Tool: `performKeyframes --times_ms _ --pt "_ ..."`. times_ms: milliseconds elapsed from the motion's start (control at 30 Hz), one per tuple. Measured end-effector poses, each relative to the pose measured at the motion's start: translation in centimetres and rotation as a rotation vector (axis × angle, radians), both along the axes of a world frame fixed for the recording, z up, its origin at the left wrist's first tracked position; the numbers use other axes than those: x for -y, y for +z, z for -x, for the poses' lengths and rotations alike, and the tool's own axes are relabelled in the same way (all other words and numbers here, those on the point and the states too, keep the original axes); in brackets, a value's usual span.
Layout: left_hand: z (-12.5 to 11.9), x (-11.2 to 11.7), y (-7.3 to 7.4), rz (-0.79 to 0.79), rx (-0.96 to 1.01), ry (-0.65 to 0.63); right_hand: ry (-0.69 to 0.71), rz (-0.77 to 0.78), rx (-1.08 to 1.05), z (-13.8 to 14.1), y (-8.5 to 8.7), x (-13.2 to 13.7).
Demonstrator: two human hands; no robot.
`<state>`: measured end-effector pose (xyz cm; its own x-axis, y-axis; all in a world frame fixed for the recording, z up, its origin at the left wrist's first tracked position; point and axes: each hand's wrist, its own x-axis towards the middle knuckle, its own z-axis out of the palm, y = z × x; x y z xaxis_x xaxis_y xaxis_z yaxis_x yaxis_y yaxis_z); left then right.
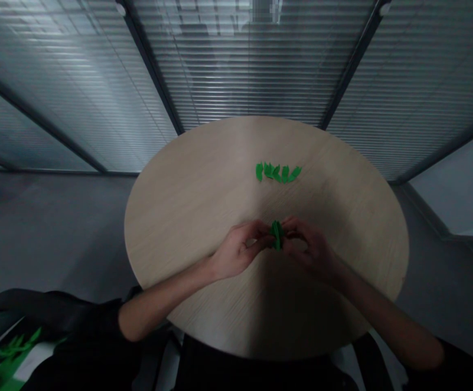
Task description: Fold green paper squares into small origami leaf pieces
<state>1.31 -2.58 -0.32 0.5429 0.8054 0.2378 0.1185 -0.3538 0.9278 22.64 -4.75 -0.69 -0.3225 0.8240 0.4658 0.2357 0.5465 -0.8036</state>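
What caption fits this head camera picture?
Left hand and right hand pinch a green piece above a round table; more green pieces beyond.

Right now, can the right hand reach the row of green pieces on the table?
Probably yes. The right hand sits just short of the row of green pieces, with only bare table between. But it shares a green folded piece with the left hand.

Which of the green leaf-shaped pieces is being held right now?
The green piece pinched between the left hand and right hand; the others lie untouched in a row farther across the table.
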Motion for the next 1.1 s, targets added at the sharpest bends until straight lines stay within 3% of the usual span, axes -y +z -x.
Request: performKeyframes --times_ms 300,600,833,1100 --pt "-0.36 0.23 0.26 0.115 0.11 0.037 0.04 0.017 -0.043 -0.02 0.23 0.07" --pt "-0.18 0.04 0.07 0.178 0.102 0.017 0.019 0.039 -0.046 0.05 0.2 0.01" --pt "-0.2 0.08 0.74 -0.094 0.121 0.017 -0.091 -0.122 0.008 -0.14 0.11 -0.12" --pt "0.09 0.12 0.0 -0.246 0.04 0.063 -0.091 -0.129 0.006 -0.03 0.11 0.09"
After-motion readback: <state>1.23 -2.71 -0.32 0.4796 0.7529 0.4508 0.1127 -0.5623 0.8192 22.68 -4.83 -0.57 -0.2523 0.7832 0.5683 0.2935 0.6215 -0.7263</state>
